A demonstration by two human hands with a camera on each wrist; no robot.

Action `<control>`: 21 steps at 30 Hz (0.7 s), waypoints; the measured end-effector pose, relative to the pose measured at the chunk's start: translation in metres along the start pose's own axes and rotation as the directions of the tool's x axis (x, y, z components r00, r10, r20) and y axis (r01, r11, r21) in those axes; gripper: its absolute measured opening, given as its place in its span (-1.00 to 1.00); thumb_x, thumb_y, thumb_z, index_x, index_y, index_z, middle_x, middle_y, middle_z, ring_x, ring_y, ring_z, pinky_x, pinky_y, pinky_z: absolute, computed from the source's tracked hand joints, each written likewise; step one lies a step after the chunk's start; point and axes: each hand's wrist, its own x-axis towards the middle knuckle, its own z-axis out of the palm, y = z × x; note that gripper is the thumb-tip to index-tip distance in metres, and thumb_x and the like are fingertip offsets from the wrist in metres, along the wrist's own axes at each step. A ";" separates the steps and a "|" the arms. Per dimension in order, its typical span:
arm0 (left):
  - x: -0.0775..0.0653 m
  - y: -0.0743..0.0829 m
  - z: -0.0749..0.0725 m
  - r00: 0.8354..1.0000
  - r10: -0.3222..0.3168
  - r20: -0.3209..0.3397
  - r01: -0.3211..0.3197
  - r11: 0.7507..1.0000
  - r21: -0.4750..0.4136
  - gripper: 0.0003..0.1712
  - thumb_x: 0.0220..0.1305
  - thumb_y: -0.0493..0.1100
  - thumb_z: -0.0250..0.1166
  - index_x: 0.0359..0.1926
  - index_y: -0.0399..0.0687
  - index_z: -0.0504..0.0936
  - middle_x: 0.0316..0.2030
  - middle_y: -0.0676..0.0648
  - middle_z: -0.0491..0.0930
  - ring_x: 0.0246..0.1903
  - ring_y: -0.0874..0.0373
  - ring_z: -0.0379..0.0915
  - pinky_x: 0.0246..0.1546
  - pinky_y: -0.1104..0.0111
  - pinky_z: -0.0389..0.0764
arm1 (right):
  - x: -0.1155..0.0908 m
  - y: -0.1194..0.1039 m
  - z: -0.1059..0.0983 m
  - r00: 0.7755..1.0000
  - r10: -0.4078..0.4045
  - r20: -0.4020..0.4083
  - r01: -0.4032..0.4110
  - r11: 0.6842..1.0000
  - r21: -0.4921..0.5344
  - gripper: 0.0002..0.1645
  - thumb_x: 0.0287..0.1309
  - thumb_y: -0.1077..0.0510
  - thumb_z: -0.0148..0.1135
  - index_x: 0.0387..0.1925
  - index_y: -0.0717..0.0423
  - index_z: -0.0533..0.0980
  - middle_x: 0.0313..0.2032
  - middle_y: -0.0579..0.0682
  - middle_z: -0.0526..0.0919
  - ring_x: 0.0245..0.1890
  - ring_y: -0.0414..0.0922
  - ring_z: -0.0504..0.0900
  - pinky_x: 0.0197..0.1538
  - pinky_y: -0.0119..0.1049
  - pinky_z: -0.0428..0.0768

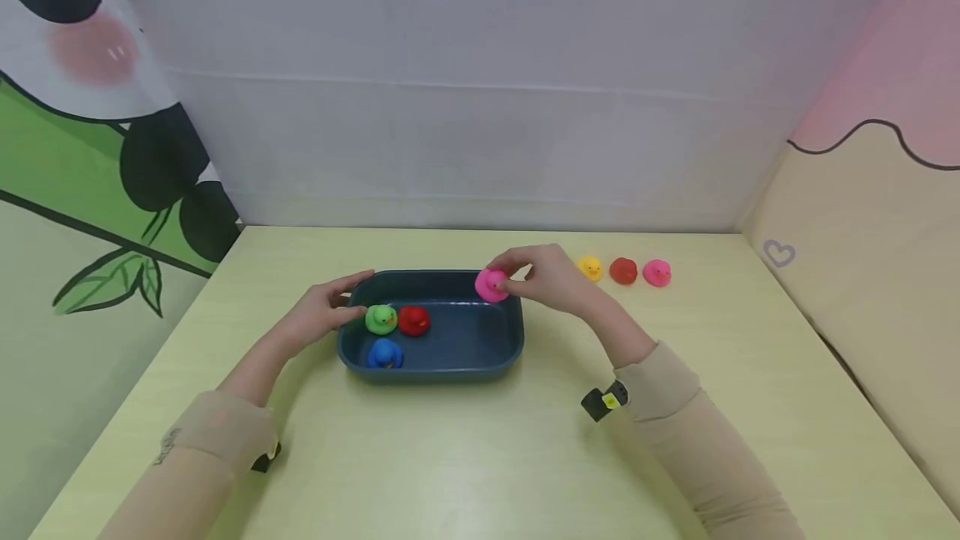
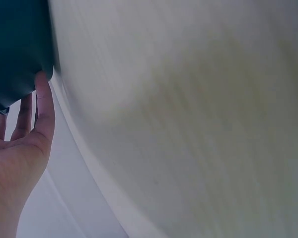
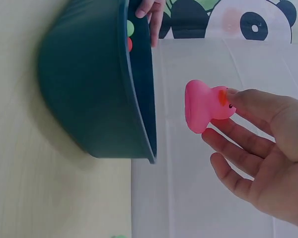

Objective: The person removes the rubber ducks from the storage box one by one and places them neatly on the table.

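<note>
A dark blue-green plastic bin (image 1: 480,369) stands on the table. My left hand (image 1: 318,315) grips its left end, thumb over the rim and fingers against the outer wall, as the left wrist view shows. Above the bin's back right corner, my right hand (image 1: 543,275) pinches a pink rubber duck (image 3: 203,106) between thumb and fingers. Inside the bin, at its left, lie a green rubber duck (image 1: 381,320), a red rubber duck (image 1: 414,321) and a blue rubber duck (image 1: 385,353). The green duck is close to my left thumb.
Behind my right wrist, a yellow duck (image 1: 590,267), a red duck (image 1: 623,271) and another pink duck (image 1: 657,273) stand in a row on the pale table (image 1: 465,457). A white curtain (image 1: 480,148) hangs behind; printed panels flank both sides.
</note>
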 end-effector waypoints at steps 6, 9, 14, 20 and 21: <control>-0.001 0.001 -0.001 1.000 0.006 -0.002 -0.006 1.000 -0.005 -0.29 0.27 -0.05 0.24 0.41 0.16 0.20 0.23 -0.29 0.34 0.10 -0.20 0.40 -0.19 0.24 0.61 | -0.012 0.002 -0.015 1.000 0.023 -0.019 -0.023 1.000 0.000 -0.65 0.10 0.03 0.34 -0.04 -0.08 0.61 -0.20 -0.14 0.67 -0.15 -0.19 0.58 -0.18 -0.31 0.57; 0.000 0.000 -0.001 1.000 0.026 0.001 -0.026 1.000 -0.014 -0.28 0.27 -0.06 0.25 0.41 0.12 0.21 0.22 -0.30 0.34 0.07 -0.20 0.41 -0.25 0.29 0.60 | -0.017 0.007 -0.021 0.999 0.033 -0.029 -0.033 0.999 0.007 -0.64 0.10 0.02 0.34 -0.03 -0.11 0.61 -0.19 -0.16 0.66 -0.16 -0.21 0.57 -0.18 -0.31 0.58; 0.000 -0.002 -0.001 0.999 0.039 0.001 -0.039 0.999 -0.026 -0.29 0.27 -0.07 0.25 0.40 0.14 0.22 0.22 -0.29 0.35 0.05 -0.17 0.43 -0.29 0.32 0.57 | -0.024 0.015 -0.029 0.998 0.051 -0.047 -0.051 0.999 0.004 -0.62 0.11 0.03 0.32 0.01 -0.11 0.58 -0.17 -0.15 0.66 -0.14 -0.20 0.58 -0.14 -0.27 0.59; 0.000 -0.001 0.000 0.999 0.033 -0.006 -0.033 0.999 -0.007 -0.30 0.28 -0.07 0.24 0.40 0.15 0.21 0.25 -0.26 0.31 0.06 -0.16 0.43 -0.26 0.31 0.57 | -0.033 0.029 -0.034 0.992 0.102 -0.077 -0.099 0.995 0.031 -0.65 0.11 0.06 0.32 -0.01 -0.10 0.58 -0.19 -0.14 0.65 -0.13 -0.18 0.57 -0.11 -0.22 0.58; 0.000 -0.001 0.000 0.999 0.033 -0.005 -0.033 0.999 -0.006 -0.29 0.28 -0.07 0.24 0.41 0.14 0.21 0.24 -0.27 0.32 0.06 -0.16 0.43 -0.26 0.32 0.57 | -0.034 0.032 -0.034 0.990 0.114 -0.079 -0.111 0.993 0.036 -0.65 0.12 0.06 0.31 -0.02 -0.10 0.59 -0.19 -0.14 0.65 -0.13 -0.18 0.57 -0.10 -0.21 0.57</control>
